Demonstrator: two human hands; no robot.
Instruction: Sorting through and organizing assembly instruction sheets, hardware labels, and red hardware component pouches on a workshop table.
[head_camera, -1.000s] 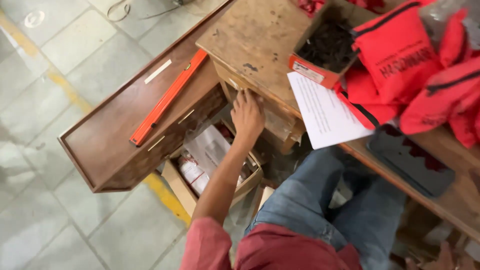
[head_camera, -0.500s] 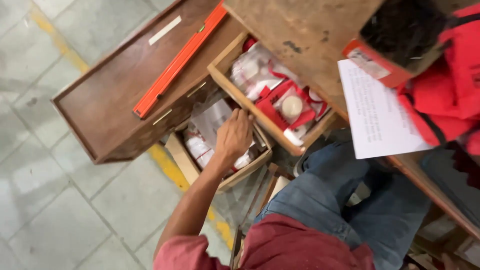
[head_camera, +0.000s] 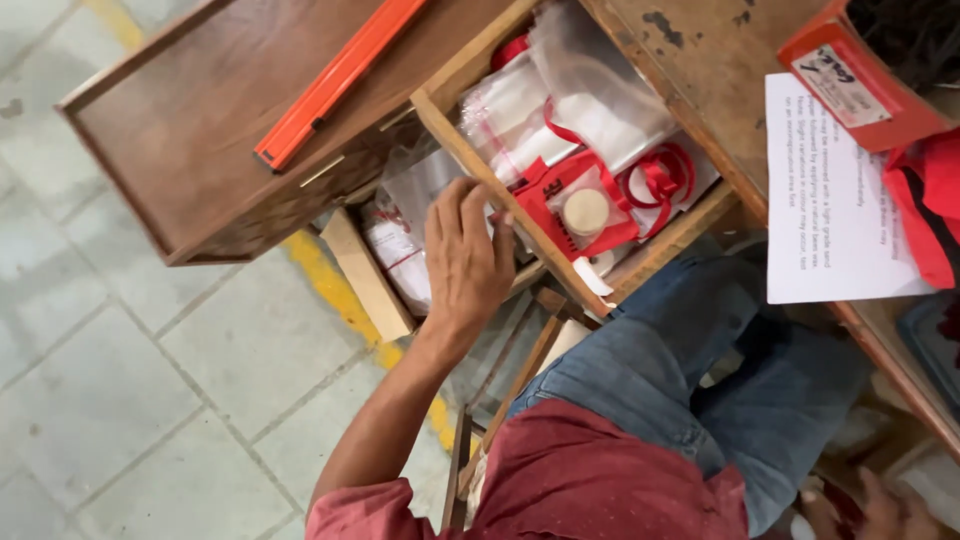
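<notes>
While the left hand (head_camera: 462, 262) reaches into the lower drawer (head_camera: 365, 275), its fingers (head_camera: 470, 205) lie spread and flat on a clear plastic packet (head_camera: 415, 190), pressing rather than gripping. Above that drawer, an upper drawer (head_camera: 470, 150) stands pulled out, leaving red-and-white bagged items (head_camera: 575, 195) exposed (loosely heaped). Left of the lower drawer, an orange level (head_camera: 335, 80) rests on a wooden tray (head_camera: 180, 140). Far right of it, the right hand (head_camera: 880, 505) is barely visible; I cannot tell its grip.

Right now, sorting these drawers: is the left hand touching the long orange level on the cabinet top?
Apart. The head view shows the left hand down over the lower drawer, clear wood between it and the orange level.
</notes>
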